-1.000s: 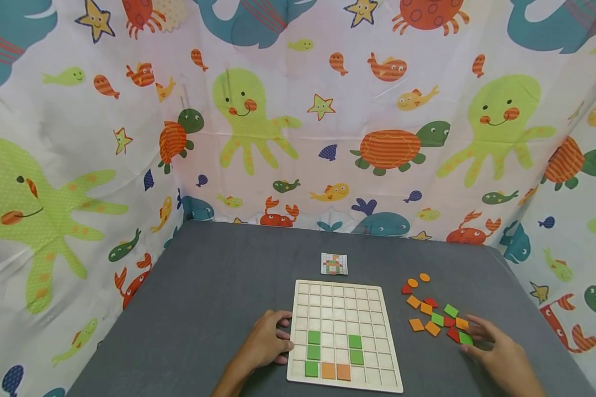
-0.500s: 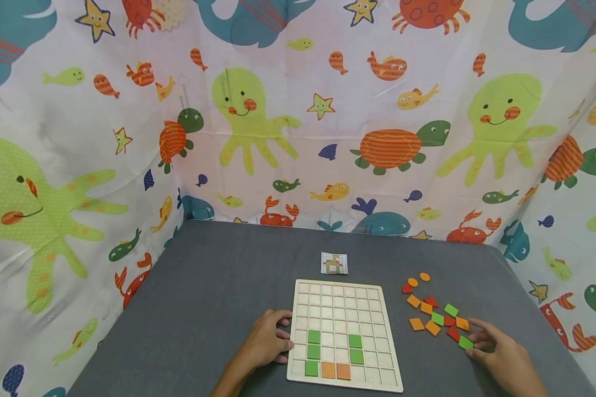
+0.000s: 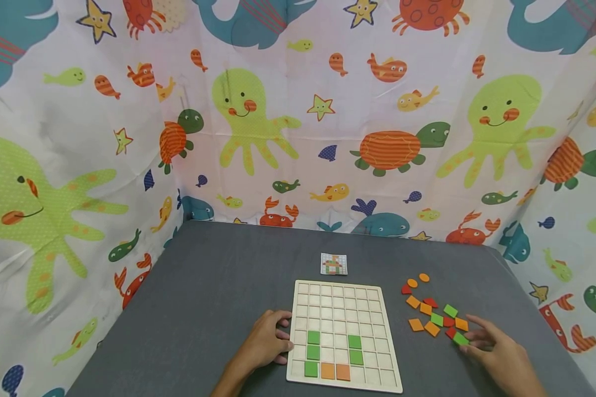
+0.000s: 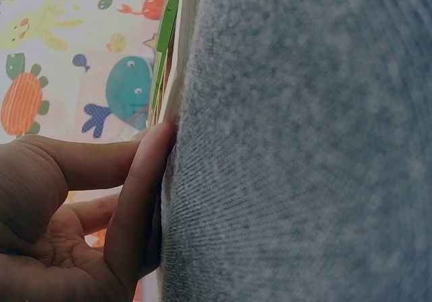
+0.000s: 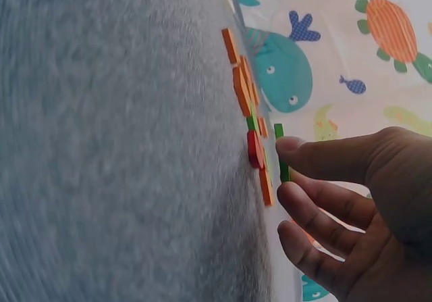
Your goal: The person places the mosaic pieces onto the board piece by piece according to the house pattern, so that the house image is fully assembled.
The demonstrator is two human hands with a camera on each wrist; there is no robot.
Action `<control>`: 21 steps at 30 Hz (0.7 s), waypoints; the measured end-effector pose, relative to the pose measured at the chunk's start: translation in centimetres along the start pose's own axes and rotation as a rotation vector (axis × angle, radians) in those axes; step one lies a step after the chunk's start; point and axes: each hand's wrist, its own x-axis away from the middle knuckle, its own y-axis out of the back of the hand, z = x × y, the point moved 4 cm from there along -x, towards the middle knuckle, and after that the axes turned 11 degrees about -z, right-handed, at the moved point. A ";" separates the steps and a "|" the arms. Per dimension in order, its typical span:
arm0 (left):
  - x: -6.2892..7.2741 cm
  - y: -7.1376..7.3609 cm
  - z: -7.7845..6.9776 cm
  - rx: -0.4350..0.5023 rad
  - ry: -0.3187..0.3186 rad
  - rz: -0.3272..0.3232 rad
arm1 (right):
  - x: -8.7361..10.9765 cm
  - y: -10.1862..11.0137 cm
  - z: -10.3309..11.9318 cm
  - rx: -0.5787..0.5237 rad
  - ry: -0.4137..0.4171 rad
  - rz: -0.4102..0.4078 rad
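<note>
My right hand (image 3: 499,353) pinches a green square tile (image 5: 282,152) between thumb and fingertip, at the near right end of a cluster of loose tiles. In the right wrist view this tile stands off the table, beside a red tile (image 5: 254,149) and an orange tile (image 5: 266,186). On the other side, my left hand (image 3: 265,342) rests on the table, with thumb and fingertips touching the left edge of the pale gridded board (image 3: 372,331). Green tiles (image 3: 313,352) fill two short columns on the board, and two orange tiles (image 3: 335,371) lie in its bottom row.
Behind the board lies a small printed pattern card (image 3: 334,264). The loose cluster holds orange squares (image 3: 416,325), red pieces (image 3: 430,302), green squares (image 3: 450,311) and orange discs (image 3: 412,283). A sea-animal curtain (image 3: 288,138) surrounds the dark grey table (image 3: 218,275).
The green tile in my right hand has shifted slightly left and now overlaps the red tile in the head view. My left hand and the board stay in place.
</note>
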 end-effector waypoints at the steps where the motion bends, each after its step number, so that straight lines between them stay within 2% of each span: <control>1: 0.0 0.0 0.1 -0.001 0.001 0.000 | 0.0 0.0 0.2 -0.002 0.013 -0.006; 21: 0.1 0.0 0.0 -0.009 -0.002 -0.008 | 2.4 -3.0 6.7 -0.122 0.218 -0.079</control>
